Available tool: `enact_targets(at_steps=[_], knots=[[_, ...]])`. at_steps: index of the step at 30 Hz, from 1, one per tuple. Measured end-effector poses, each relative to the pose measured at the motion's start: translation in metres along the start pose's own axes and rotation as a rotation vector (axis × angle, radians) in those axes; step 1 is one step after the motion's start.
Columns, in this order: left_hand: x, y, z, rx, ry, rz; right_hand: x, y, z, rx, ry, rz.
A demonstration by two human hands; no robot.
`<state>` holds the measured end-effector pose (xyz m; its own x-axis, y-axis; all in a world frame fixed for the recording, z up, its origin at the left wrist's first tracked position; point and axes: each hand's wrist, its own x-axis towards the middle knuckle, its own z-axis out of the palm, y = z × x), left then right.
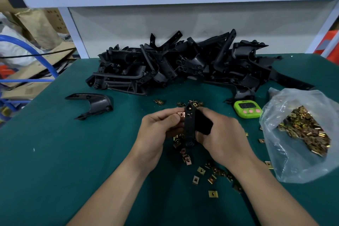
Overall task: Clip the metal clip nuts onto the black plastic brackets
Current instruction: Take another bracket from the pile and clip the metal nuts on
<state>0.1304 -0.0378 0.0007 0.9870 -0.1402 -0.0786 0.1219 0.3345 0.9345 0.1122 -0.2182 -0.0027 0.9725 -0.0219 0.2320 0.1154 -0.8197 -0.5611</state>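
Note:
My right hand [222,132] grips a black plastic bracket [190,124] held upright over the green table. My left hand [157,128] pinches a brass-coloured clip nut [181,114] against the bracket's left edge near its top. Another clip nut [194,104] sits at the bracket's top end. Loose clip nuts [212,172] lie scattered on the mat below and between my hands. A large heap of black brackets [183,64] fills the back of the table.
A clear plastic bag [300,134] full of clip nuts lies at the right. A green timer [247,108] stands beside it. One single bracket [93,104] lies alone at the left. Boxes and a blue frame stand off the table's left edge.

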Motion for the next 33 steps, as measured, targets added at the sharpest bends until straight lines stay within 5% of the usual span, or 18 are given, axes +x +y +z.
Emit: enact_targets(at_steps=[19, 33], knots=[[0.0004, 0.0011, -0.0053, 0.174, 0.112, -0.012, 0.0009, 0.0069, 0.0009, -0.017, 0.018, 0.053], [-0.0043, 0.007, -0.0078, 0.24, -0.031, -0.045, 0.0002, 0.0044, -0.0046, -0.005, -0.027, 0.058]])
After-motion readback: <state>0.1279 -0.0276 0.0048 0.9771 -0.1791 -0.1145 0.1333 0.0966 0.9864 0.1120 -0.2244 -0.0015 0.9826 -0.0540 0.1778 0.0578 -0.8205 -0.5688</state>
